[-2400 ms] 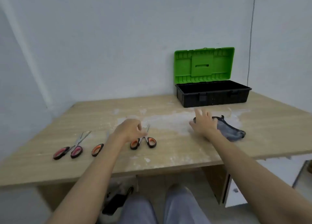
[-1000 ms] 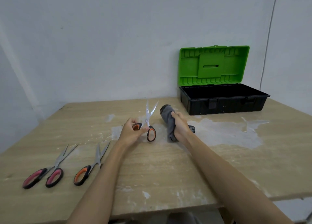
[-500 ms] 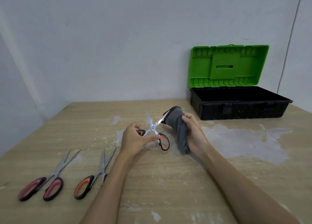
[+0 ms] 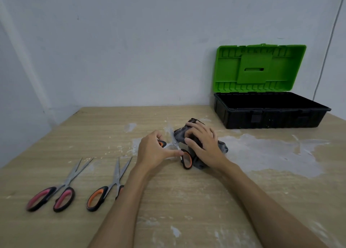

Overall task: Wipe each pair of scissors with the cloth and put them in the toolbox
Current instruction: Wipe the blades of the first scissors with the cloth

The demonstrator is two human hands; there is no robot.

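Observation:
My left hand [image 4: 153, 152] grips the orange-handled scissors [image 4: 186, 160] by their handles just above the table's middle. My right hand [image 4: 203, 145] holds the dark grey cloth [image 4: 221, 147] bunched round one blade; the other blade sticks up, blurred. Two more pairs lie flat at the front left: pink-handled scissors [image 4: 49, 197] and orange-handled scissors [image 4: 101, 195], whose second handle is hidden behind my left forearm. The black toolbox [image 4: 269, 118] stands open at the back right, its green lid [image 4: 260, 68] upright against the wall.
The wooden table [image 4: 187, 201] bears white dusty smears, the biggest patch [image 4: 271, 154] between my right hand and the toolbox. A white wall runs behind the table, and a thin cable [image 4: 325, 47] hangs down it past the toolbox.
My right hand has closed the cloth further over the blade and both hands have sunk closer to the table. The view has shifted, with the toolbox now further right.

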